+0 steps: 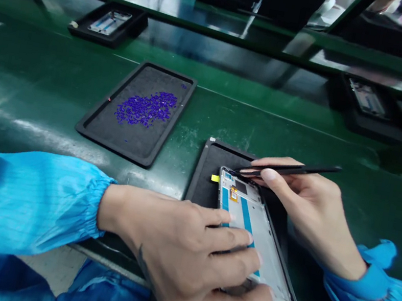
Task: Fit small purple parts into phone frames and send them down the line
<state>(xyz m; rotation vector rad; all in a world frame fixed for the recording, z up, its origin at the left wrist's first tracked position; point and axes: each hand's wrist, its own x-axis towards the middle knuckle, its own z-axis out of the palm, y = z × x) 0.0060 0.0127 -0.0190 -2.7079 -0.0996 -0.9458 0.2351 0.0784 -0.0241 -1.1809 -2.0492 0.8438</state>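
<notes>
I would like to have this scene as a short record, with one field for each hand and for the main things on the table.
Left hand: fingers laid over the device frame
Right hand: holds black tweezers, tips at the frame's far end
Frame details: blue strips; yellow tab at left edge
Nearer tray: black, partly beneath the frame
Farther tray: black, holding many small purple pieces
Table: green

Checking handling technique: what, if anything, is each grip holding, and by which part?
The right grip holds black tweezers by the arms, toward the tips. The left grip lies across the device frame; whether it holds an edge is hidden.
</notes>
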